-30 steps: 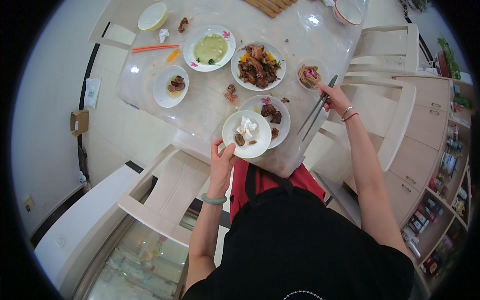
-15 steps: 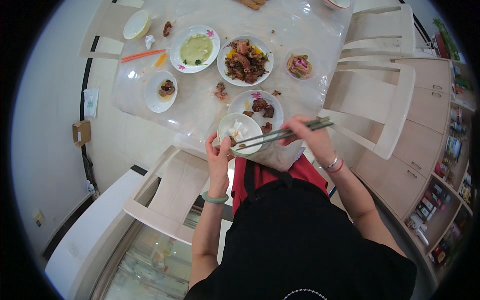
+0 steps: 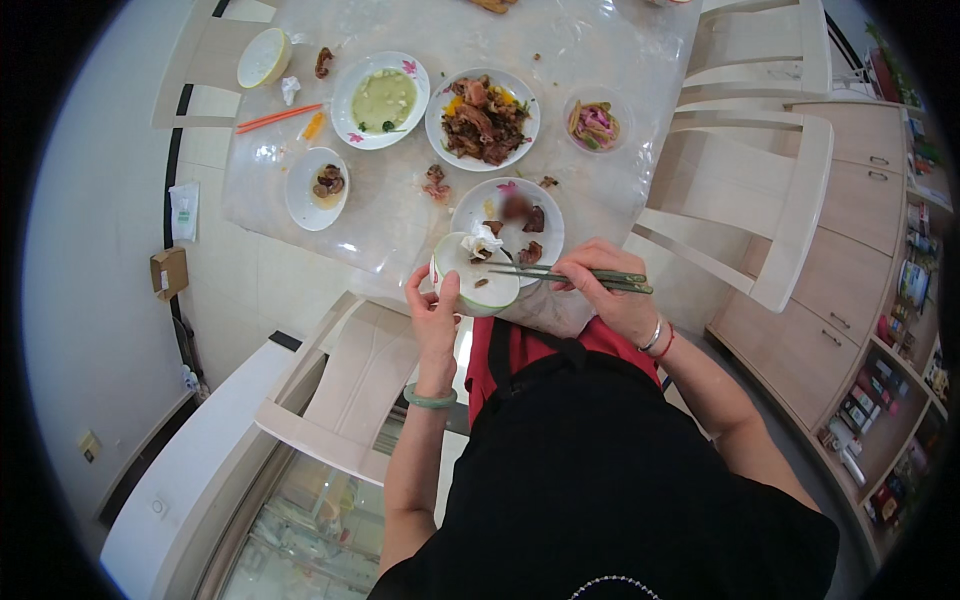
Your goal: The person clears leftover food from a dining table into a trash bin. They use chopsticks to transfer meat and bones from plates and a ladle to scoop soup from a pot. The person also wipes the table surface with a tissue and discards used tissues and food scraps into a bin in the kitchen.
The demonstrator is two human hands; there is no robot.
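Head view: a small white bowl (image 3: 477, 275) is gripped at its near rim by the left hand (image 3: 433, 313) over the worktop (image 3: 400, 215) edge, tilted beside a plate (image 3: 508, 220) of scraps. Green chopsticks (image 3: 570, 275) are pinched in the closed fingers of the right hand (image 3: 612, 298), tips reaching into the bowl.

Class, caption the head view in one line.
Left hand holds a bowl; right hand reaches chopsticks into it.

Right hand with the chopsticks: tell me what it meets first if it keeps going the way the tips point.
Probably the crumpled white tissue in the small bowl held by the left hand; the chopsticks in the right hand point left across it, though depth is unclear.
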